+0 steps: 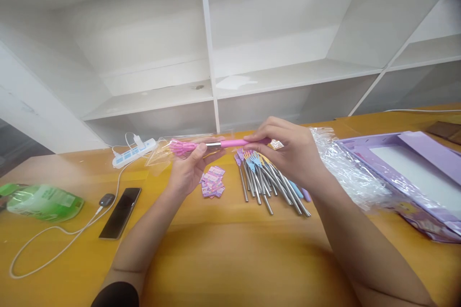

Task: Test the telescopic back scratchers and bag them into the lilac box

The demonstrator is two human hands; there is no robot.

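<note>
A pink back scratcher (232, 144) with a hand-shaped head and a metal shaft is held level above the table. My left hand (192, 163) pinches it near the head, thumb on top. Around that head lies a clear plastic bag (158, 152). At the other end, my right hand (283, 144) grips the pink handle between thumb and fingers. Below my hands lies a pile of back scratchers (266, 177) in purple, blue and yellow with metal shafts. Beside the pile sits a small stack of printed purple cards (213, 182).
To the right are a heap of clear plastic bags (345, 168) and a purple box (382, 140). On the left stand a white power strip (135, 153), a phone (120, 213), a charging cable (46, 230) and a green bottle (45, 201). White shelving (151, 100) rises behind the table.
</note>
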